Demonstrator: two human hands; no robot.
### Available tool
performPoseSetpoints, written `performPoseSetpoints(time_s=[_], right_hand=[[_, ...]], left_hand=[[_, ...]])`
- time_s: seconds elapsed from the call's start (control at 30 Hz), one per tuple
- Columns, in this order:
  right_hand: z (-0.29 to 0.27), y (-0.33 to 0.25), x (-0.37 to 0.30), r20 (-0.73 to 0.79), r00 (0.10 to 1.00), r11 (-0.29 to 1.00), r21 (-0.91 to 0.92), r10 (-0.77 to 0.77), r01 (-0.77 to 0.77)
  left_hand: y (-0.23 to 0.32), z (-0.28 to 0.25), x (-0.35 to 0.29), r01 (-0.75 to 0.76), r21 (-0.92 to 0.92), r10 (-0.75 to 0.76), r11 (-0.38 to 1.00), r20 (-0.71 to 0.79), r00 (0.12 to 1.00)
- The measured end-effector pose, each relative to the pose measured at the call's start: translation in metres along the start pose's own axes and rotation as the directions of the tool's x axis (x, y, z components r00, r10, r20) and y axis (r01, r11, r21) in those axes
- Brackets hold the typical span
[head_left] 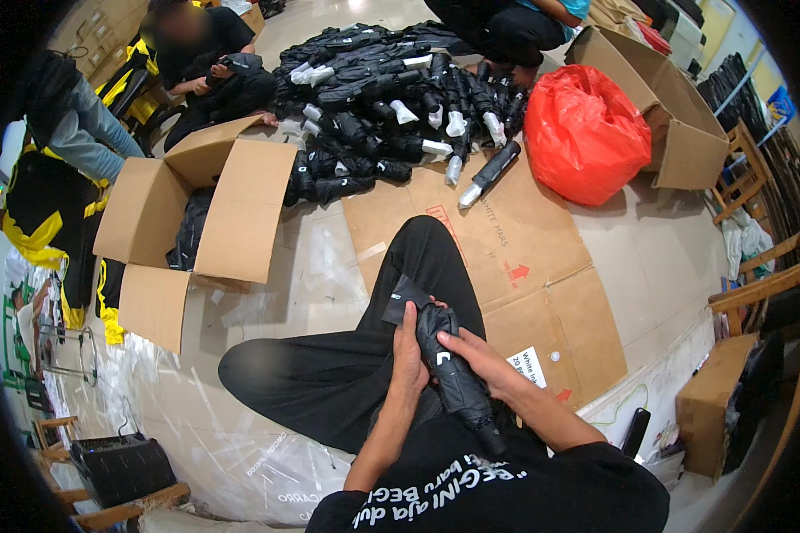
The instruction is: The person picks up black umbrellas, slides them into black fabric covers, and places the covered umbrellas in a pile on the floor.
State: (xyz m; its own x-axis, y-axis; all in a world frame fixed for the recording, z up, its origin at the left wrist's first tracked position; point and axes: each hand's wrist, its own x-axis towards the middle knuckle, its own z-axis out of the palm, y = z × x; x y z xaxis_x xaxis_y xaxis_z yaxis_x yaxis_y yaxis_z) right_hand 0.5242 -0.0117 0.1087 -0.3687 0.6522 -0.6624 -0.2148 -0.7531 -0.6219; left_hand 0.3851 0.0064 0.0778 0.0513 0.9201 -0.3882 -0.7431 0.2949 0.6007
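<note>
A folded black compact umbrella [460,391] lies slantwise in front of my chest, its narrow end toward my shirt. My left hand [407,354] wraps its left side, near a flat black flap of fabric [404,300] that sticks out at the far end. From the other side, my right hand [473,357] closes round the umbrella, the thumb on top beside a small white mark. Beyond my crossed legs, another black umbrella [491,175] with a whitish wrapped handle lies alone on flattened cardboard [551,311].
A big heap of black umbrellas [356,98] covers the floor ahead. An open cardboard box [244,213] with black items inside stands at left. Right of the heap are a red plastic bag [587,133] and another box [693,133]. Two people sit beyond; one person [209,75] holds an umbrella.
</note>
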Motion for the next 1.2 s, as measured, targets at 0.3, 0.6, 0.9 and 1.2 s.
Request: performPoseSetpoints(time_s=[0.3, 0.6, 0.9, 1.2], right_hand=[[0.015, 0.012, -0.072, 0.085, 0.813, 0.432, -0.813, -0.576, 0.391], [-0.032, -0.008, -0.021, 0.489, 0.870, 0.935, 0.333, -0.063, -0.120], [0.001, -0.023, -0.025, 0.246, 0.924, 0.903, -0.246, -0.294, 0.353], [0.012, -0.003, -0.057, 0.090, 0.869, 0.150, -0.971, -0.487, 0.185]], left_hand=[[0.002, 0.005, -0.010, -0.031, -0.009, 0.030, 0.999, -0.050, 0.998], [0.021, 0.016, -0.021, 0.027, -0.090, -0.009, 0.996, 0.194, 0.981], [0.046, -0.014, 0.010, -0.042, -0.245, 0.078, 0.969, 0.136, 0.988], [0.070, -0.011, 0.025, -0.148, -0.217, 0.102, 0.965, -0.212, 0.972]])
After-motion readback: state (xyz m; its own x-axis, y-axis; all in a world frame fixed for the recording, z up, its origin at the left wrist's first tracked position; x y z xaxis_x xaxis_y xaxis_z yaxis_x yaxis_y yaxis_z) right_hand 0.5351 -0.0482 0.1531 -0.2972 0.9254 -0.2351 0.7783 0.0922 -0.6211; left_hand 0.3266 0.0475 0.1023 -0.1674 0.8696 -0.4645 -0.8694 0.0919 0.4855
